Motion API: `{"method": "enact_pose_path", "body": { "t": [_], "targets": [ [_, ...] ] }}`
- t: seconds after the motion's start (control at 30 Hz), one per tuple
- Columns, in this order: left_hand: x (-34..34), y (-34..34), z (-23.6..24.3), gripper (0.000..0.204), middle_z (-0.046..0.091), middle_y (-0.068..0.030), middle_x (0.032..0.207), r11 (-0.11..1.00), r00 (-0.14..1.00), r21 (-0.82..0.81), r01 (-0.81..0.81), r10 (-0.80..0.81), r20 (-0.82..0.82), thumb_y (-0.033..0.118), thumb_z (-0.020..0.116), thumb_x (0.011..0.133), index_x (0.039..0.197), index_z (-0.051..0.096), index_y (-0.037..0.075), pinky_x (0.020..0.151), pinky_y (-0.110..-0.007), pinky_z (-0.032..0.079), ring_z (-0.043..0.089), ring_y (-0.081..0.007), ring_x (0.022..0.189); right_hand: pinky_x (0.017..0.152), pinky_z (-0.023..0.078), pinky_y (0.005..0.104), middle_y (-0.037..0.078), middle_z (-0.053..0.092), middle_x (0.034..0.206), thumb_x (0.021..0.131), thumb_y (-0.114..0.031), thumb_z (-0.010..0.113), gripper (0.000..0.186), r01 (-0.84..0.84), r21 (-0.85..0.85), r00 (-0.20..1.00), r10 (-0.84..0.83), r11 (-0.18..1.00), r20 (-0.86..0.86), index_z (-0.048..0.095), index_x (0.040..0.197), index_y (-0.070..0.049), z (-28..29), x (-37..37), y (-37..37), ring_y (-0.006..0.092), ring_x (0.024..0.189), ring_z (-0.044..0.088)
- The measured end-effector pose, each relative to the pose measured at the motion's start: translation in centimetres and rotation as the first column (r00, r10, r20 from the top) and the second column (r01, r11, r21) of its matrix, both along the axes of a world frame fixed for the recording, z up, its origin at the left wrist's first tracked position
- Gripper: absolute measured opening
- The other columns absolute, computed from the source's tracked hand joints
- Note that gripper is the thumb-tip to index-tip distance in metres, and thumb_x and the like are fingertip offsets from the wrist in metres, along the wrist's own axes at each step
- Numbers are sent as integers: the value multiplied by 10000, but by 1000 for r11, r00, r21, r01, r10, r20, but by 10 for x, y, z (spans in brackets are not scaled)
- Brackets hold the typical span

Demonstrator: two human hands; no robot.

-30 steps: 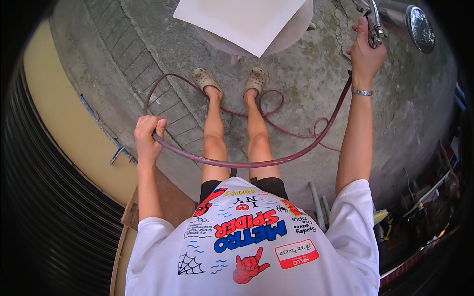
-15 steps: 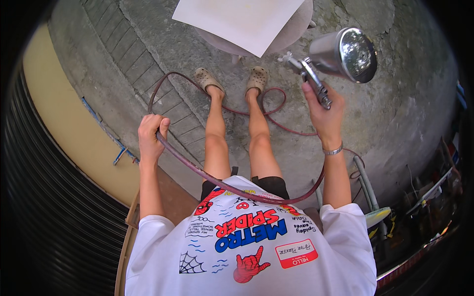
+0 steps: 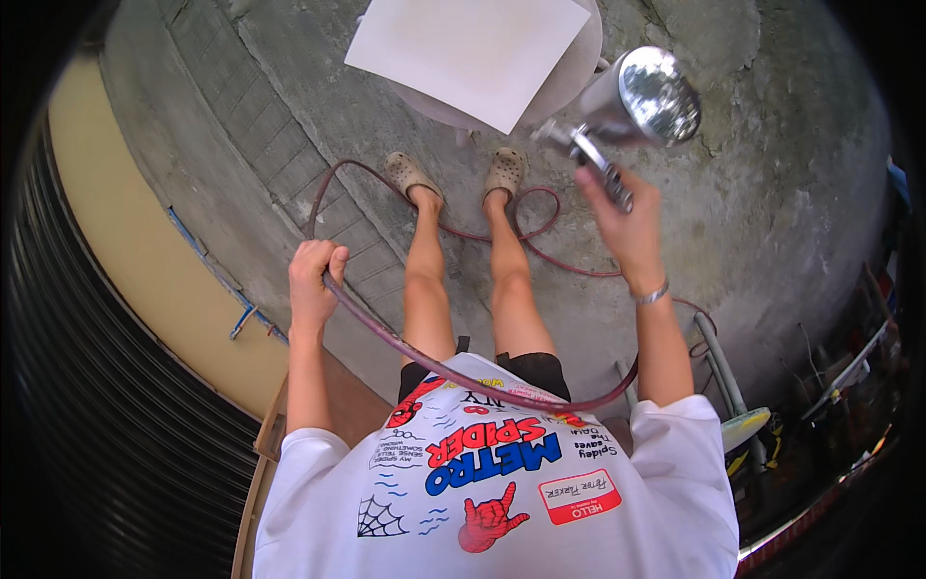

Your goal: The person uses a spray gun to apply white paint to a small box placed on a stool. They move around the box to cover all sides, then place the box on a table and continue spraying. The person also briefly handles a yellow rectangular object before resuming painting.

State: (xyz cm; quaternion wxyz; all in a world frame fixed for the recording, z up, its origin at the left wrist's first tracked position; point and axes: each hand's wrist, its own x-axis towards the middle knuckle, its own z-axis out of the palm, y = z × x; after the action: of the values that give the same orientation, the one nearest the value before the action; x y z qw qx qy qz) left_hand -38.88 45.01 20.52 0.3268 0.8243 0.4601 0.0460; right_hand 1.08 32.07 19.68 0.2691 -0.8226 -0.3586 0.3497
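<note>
My right hand (image 3: 627, 217) grips a silver spray gun (image 3: 600, 164) by its handle, slightly smeared by motion. A shiny metal cup (image 3: 656, 96) sits on top of the gun, and its nozzle end points toward the white sheet (image 3: 468, 58). That flat sheet rests on a round pale stool-like top (image 3: 579, 72) ahead of my feet. On the left, my left hand (image 3: 316, 275) is closed round a dark red hose (image 3: 415, 352). From there the hose sags across my shirt toward my right arm. Another stretch of it loops over the ground around my feet.
Cracked concrete floor (image 3: 772, 193) lies around me. At the left are a cream wall (image 3: 125, 222), a blue pipe (image 3: 207, 256) and a dark ridged shutter (image 3: 77, 386). Grey metal tubes (image 3: 716, 357) and assorted clutter (image 3: 820, 386) stand low on the right.
My right hand and the spray gun have shifted left, with the cup tilting a little. The whole view has moved slightly; my left hand still holds the hose.
</note>
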Motion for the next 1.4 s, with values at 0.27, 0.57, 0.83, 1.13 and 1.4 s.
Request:
{"method": "enact_pose_path", "body": {
  "t": [0.27,0.57,0.83,1.13,1.4],
  "targets": [
    [-55,-38,5,237,633,-214,1080,989,972,123,-79,104,-211,238,670,967,919,615,12,926,-461,462,595,-398,1066,518,360,332,83,492,543,959,-384,716,415,294,402,886,-405,867,225,693,851,16,-3,94,74,130,541,425],
    [-185,-91,-10,273,665,-248,1125,779,768,-157,-607,524,-368,281,625,1008,1129,624,36,950,-455,474,619,-427,1068,449,431,302,-2,600,634,986,-392,690,387,638,292,768,-617,712,-173,705,953,-7,109,15,83,89,462,538],
    [-255,100,-93,293,549,-71,1248,252,434,-708,-660,897,-86,411,534,1057,1199,556,155,749,-308,490,600,-227,1043,631,472,379,148,649,728,968,-401,693,409,513,533,794,-608,673,4,673,1004,7,158,-83,166,221,641,579],
    [-262,434,-27,437,517,-10,791,633,387,-371,-679,738,552,497,449,1082,1019,534,73,619,-235,353,456,-98,709,557,409,351,109,577,653,989,-390,673,410,614,573,693,-718,543,-63,673,1026,18,223,-185,282,201,572,521],
    [-168,582,73,364,639,-141,1049,873,590,133,-469,197,783,277,404,1126,1116,590,-35,973,-359,502,626,-248,1031,577,444,351,119,618,690,973,-409,697,422,606,594,710,-696,530,-104,679,1033,8,246,-196,354,209,601,566]
  ]
}}
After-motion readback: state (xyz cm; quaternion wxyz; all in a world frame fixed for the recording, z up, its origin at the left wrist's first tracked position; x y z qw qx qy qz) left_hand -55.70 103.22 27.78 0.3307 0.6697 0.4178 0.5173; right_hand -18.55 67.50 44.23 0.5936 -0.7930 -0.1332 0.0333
